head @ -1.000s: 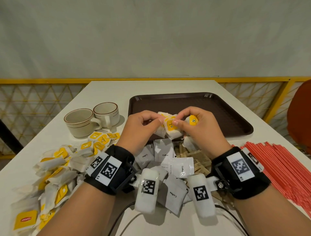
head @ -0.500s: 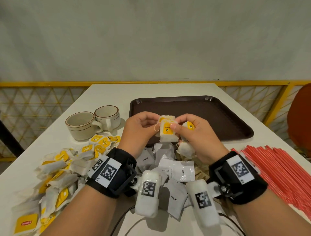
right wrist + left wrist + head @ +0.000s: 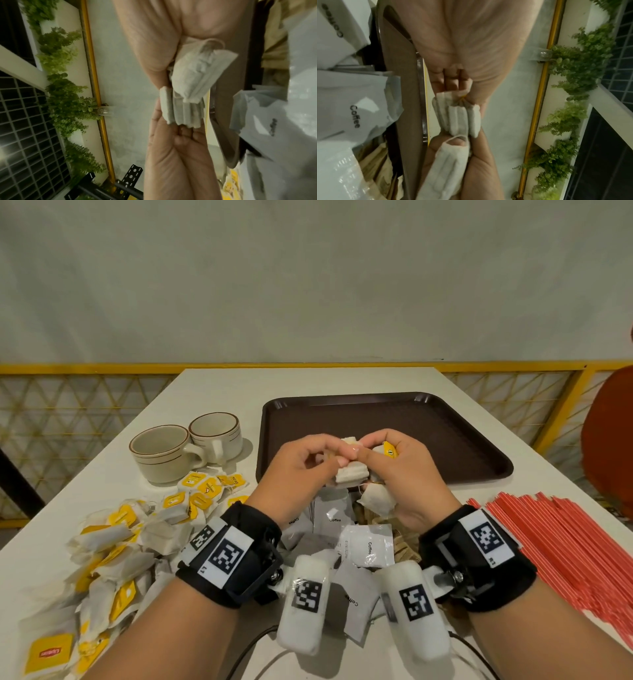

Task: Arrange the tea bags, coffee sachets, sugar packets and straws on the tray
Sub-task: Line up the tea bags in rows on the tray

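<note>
Both hands meet above the near edge of the brown tray [image 3: 445, 433]. My left hand [image 3: 301, 463] and right hand [image 3: 394, 463] together pinch a small stack of white tea bags [image 3: 351, 474], seen edge-on in the left wrist view [image 3: 457, 119] and the right wrist view [image 3: 181, 112]. The right hand also holds another tea bag [image 3: 376, 498] in its palm, with a yellow tag [image 3: 389, 449] sticking out. A heap of tea bags [image 3: 113, 542] lies at the left. White coffee sachets [image 3: 368, 546] lie under my wrists. Red straws [image 3: 565, 553] lie at the right.
Two beige cups [image 3: 164, 453] stand left of the tray. Brown paper packets [image 3: 404, 542] lie among the coffee sachets. Cables run off the table's near edge. A yellow railing [image 3: 102, 368] runs behind the table, and something orange [image 3: 609, 446] stands at the far right.
The stack between my hands has tipped from showing its yellow tags to showing its white edge. Both hands have stayed above the tray's near edge.
</note>
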`<state>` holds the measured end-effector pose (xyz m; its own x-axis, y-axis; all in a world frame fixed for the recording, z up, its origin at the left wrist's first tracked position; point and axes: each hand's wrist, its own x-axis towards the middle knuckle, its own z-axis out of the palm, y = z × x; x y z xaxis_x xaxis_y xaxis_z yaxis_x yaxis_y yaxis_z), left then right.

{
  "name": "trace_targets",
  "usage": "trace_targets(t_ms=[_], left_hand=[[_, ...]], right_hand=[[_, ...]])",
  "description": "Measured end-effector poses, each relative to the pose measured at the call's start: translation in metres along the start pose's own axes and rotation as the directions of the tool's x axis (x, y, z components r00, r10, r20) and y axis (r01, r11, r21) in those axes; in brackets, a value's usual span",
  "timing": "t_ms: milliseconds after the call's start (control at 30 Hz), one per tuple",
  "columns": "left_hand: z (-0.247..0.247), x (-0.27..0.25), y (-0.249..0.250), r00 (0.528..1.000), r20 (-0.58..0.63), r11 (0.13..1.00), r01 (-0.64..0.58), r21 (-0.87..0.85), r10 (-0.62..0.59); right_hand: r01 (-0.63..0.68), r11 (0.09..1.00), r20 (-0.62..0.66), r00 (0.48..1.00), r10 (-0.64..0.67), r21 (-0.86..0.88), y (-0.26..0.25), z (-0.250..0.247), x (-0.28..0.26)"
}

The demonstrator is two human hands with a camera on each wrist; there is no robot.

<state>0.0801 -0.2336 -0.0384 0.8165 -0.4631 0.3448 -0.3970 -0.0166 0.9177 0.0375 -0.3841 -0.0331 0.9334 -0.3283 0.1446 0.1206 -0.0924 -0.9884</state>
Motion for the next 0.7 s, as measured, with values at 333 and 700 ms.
trace_targets(t_ms=[333, 700], left_hand=[[0.003, -0.001, 0.0, 0.985, -0.167, 0.979, 0.064, 0.195, -0.031], [-0.01, 0.004, -0.009, 0.971, -0.237, 0.954, 0.089, 0.286, -0.02]], right_hand=[[-0.462, 0.689, 0.212, 0.883, 0.42, 0.558, -0.009, -0.008, 0.003], [-0.221, 0.974, 0.252, 0.947, 0.201, 0.053, 0.001, -0.003, -0.002]])
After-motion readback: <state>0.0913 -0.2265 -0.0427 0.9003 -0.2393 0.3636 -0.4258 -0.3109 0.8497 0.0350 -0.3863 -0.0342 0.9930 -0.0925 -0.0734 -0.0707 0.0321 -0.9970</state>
